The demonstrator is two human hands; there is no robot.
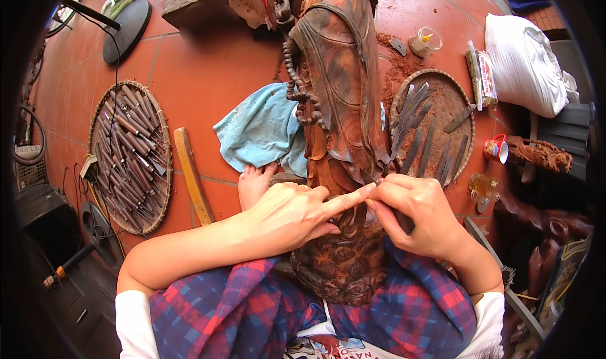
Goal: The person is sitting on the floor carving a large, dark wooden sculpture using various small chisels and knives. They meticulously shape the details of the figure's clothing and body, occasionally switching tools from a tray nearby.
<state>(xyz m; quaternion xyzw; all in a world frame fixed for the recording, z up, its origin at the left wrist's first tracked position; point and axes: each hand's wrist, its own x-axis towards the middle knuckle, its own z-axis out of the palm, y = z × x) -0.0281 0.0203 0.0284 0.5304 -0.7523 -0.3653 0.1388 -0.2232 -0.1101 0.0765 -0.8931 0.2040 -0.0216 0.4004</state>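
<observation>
A carved wooden statue (341, 106) lies lengthwise on the tiled floor (208, 62), its base toward the person's lap. The right hand (420, 217) is closed around a carving chisel (369, 177) whose tip meets the wood, while the left hand (287, 217) rests on the statue, index finger extended to the blade. Round woven trays of chisels (129, 154) flank the figure, over a blue cloth (262, 129).

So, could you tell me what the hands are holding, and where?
The right hand grips a carving tool below its tip; the left hand steadies that tip.
</observation>
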